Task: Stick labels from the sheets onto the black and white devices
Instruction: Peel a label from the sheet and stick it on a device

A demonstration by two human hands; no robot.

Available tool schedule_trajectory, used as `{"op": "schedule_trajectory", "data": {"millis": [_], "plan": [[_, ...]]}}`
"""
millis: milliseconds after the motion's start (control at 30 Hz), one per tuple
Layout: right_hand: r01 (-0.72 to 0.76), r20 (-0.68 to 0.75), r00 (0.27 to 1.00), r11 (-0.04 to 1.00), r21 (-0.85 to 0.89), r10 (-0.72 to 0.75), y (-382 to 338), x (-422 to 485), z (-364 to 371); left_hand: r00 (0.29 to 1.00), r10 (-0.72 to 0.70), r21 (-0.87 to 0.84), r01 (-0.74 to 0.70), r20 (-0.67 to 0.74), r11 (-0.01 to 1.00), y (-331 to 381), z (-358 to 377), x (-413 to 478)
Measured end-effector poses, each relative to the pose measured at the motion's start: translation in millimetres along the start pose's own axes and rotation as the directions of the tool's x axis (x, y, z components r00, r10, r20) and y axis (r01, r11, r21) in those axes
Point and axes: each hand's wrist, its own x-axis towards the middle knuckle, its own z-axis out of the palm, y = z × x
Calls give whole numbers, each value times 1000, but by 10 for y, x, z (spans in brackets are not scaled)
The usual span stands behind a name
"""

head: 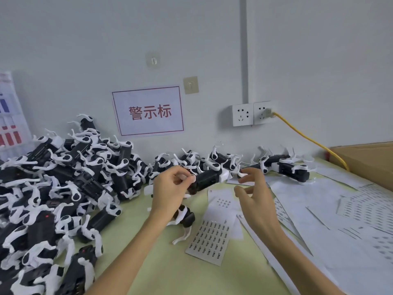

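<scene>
Long way to go, I reckon. Left hand (170,188) pinches one device (207,179) above the worktop (148,262), right hand (255,194) hangs loose beside it, label sheet (209,235) lies underneath, and a huge pile (63,177) waits on the left.

Your device pile (63,188) lies left on the bench (159,262), label sheets (212,237) right, more devices (285,165) behind.

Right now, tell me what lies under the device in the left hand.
Under the held device: a label sheet on the green table and another device, partly covered by the left hand.
</scene>
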Motion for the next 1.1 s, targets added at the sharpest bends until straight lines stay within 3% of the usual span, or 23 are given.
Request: {"op": "schedule_trajectory", "data": {"millis": [67,133,200,233,300,400,533,667,833,967,1100], "plan": [[-154,91,986,980,129,143,-27,28,-39,970,-243,-341,219,-30,914,70,34,-57],[-414,315,889,876,245,332,-42,54,-47,900,-424,-616,393,104,683,151,91,-130],[-587,485,778,739,331,400,-35,61,-21,862,-447,-727,463,238,506,198,154,-213],[-607,508,766,702,372,393,-24,61,3,856,-430,-757,478,288,445,219,173,-251],[-564,454,810,704,432,371,10,78,39,857,-362,-775,496,367,390,254,207,-320],[-506,361,860,703,500,362,59,93,40,845,-271,-725,535,462,433,279,256,-436],[-537,431,841,605,588,328,-22,80,25,857,-199,-640,492,475,591,287,325,-548],[-532,411,846,588,609,339,-53,57,36,869,-239,-481,448,433,753,216,404,-590],[-545,464,832,606,580,304,-99,46,23,883,-280,-260,391,375,883,73,339,-517],[-518,432,845,682,516,316,-85,14,37,879,-314,-327,433,359,840,66,209,-433],[-463,395,874,734,497,284,-88,-19,67,766,-149,-395,476,626,786,181,105,-431]]}}
